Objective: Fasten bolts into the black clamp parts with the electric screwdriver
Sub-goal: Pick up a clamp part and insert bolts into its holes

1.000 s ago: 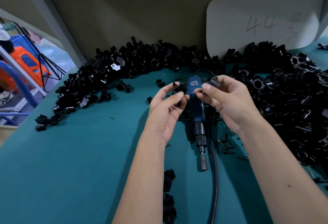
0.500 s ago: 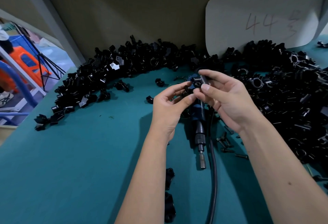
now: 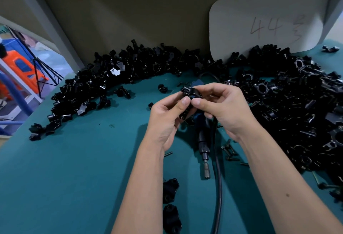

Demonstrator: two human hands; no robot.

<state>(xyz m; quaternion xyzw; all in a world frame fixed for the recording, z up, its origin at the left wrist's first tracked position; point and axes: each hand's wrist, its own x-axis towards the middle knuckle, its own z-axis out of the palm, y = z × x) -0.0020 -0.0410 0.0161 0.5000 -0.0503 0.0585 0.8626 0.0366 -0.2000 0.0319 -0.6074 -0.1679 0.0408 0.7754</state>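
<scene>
A person's two bare forearms reach forward over a teal surface (image 3: 74, 187), seen from a camera on their head. The left hand (image 3: 165, 120) and right hand (image 3: 220, 107) meet above the middle of the surface, and both pinch one black clamp (image 3: 191, 94) between thumb and fingertips, thumb tips almost touching under it. Whether a bolt already sits in the clamp cannot be told, as the fingers hide much of it. Directly below the hands lies the screwdriver (image 3: 203, 141), blue and black, unheld. Its long axis runs away from the person, with the metal bit end pointing back toward them and the body tucked under the hands; its black cable (image 3: 218, 187) runs alongside on the right. The right hand hangs almost over the tool's body and looks the nearer one to take it, while the left could keep the clamp. A few loose bolts (image 3: 230, 152) lie just right of the tool, near the right wrist. Two clamps (image 3: 169, 191) lie close to the person, beside the left forearm. A large heap of clamps (image 3: 297, 113) curves around the far and right edges. A white card (image 3: 265, 25) marked 44 leans against the back wall.
</scene>
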